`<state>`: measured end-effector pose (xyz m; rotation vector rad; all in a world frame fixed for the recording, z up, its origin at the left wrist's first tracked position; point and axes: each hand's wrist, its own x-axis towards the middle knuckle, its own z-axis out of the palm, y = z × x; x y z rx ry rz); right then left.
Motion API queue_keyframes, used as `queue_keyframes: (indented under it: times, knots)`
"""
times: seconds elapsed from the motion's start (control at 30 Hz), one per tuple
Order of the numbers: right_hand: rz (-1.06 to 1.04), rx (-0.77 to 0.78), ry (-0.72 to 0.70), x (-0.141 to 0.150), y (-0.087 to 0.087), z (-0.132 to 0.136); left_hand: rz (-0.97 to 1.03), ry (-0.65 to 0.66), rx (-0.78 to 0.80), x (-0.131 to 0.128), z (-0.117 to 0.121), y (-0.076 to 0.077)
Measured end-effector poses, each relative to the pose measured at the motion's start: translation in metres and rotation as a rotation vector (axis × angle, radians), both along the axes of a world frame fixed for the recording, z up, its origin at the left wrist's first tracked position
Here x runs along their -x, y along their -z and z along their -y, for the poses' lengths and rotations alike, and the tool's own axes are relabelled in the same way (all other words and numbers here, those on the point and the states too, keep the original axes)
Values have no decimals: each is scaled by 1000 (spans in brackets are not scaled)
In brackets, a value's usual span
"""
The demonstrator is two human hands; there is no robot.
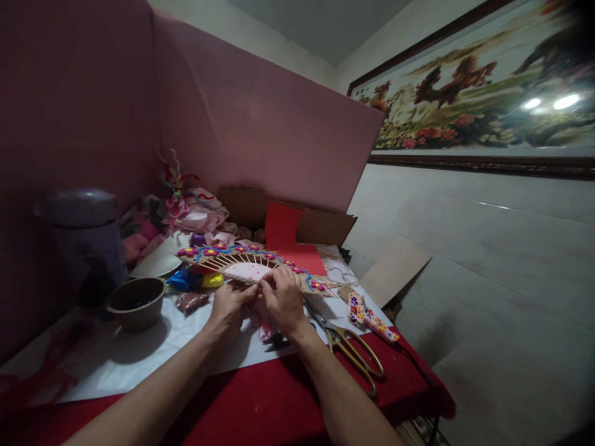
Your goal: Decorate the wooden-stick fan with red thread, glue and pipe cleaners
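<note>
A handmade fan (246, 271) is held up over the table, its thin wooden sticks spreading out to a curved band with pink-and-yellow flowers and a wavy blue line. Its inner half-round is covered in pale pink dotted cloth. My left hand (229, 306) is closed on the lower edge of this half-round. Close beside it, my right hand (284, 301) pinches the same edge, fingertips nearly meeting the left ones. Any small thing between the fingertips is hidden. Below the hands lies a pink stringy piece (264, 333), partly covered.
Gold-handled scissors (356, 353) lie right of my right wrist, near a flower-decorated piece (369, 319). At left stand a dark bowl (137, 303) and a purple container (88, 248). Blue (183, 279) and brown packets (191, 301) lie near my left hand. Red paper (288, 235) leans behind the fan.
</note>
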<state>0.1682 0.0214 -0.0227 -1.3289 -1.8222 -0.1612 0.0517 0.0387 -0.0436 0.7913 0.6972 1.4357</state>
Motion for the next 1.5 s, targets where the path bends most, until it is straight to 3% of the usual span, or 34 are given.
queue_keyframes:
  times: [0.43, 0.97, 1.3, 1.5]
  knots:
    - [-38, 11, -36, -1, 1, -2, 79, 18, 65, 2, 1, -2]
    - [-72, -1, -55, -2, 4, -4, 25, 37, 1, 2, 3, -2]
    - [-109, 7, -74, -1, 4, -4, 56, 17, -41, 1, -9, 9]
    - [-115, 4, -102, -1, 5, -4, 28, -10, -27, 2, -5, 6]
